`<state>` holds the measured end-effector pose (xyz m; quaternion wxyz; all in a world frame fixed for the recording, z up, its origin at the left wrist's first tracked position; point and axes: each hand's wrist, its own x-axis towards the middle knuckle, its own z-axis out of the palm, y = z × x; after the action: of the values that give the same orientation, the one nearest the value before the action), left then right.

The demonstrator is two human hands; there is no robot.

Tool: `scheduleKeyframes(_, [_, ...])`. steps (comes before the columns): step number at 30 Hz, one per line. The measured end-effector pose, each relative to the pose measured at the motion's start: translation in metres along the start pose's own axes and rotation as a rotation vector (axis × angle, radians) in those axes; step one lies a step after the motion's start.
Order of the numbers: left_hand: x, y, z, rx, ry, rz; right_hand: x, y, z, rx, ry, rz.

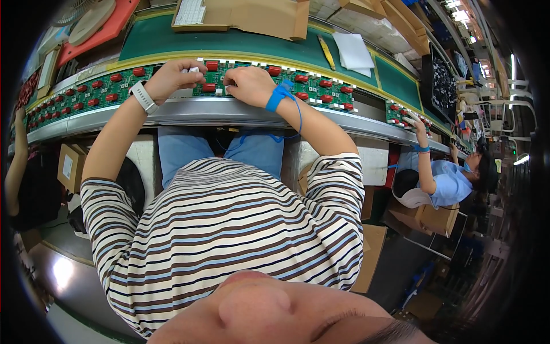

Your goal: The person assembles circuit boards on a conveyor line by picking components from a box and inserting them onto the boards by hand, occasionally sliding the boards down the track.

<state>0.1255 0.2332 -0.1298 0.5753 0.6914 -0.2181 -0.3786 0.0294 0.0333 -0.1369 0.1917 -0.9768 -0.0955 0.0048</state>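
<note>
A row of green circuit boards (309,86) with red block-shaped components and small white connectors runs along the line before me. My left hand (167,80), with a pale watch strap on its wrist, is curled over the boards and closed around small white parts (193,70). Just to its right, my right hand (253,86) is closed in a pinch, its fingertips low over a board. What the right fingertips hold, if anything, is too small to make out. A blue wrist strap (278,96) with a coiled cord circles my right wrist.
Beyond the boards, a cardboard box (258,20) with white parts lies on the green mat, near a yellow cutter (326,53) and white sheets (353,53). A metal rail (189,112) edges the line. Another person (447,178) works at the right; another arm shows far left.
</note>
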Motion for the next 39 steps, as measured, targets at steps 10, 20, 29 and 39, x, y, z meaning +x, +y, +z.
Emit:
scheduleKeyframes(10, [-0.009, -0.004, -0.023, 0.022, -0.027, -0.104, -0.003, 0.005, 0.002, 0.090, 0.053, -0.033])
scheduleKeyframes(20, [-0.007, -0.025, -0.025, 0.640, 0.091, 0.323, -0.007, 0.009, 0.007, 0.154, 0.091, -0.035])
scheduleKeyframes(29, [-0.011, -0.019, -0.011, 0.734, 0.030, 0.329, -0.013, 0.004, 0.003, 0.082, 0.044, -0.046])
scheduleKeyframes(39, [-0.004, -0.026, -0.011, 0.816, 0.050, 0.396, -0.015, 0.021, -0.016, 0.600, -0.027, 0.087])
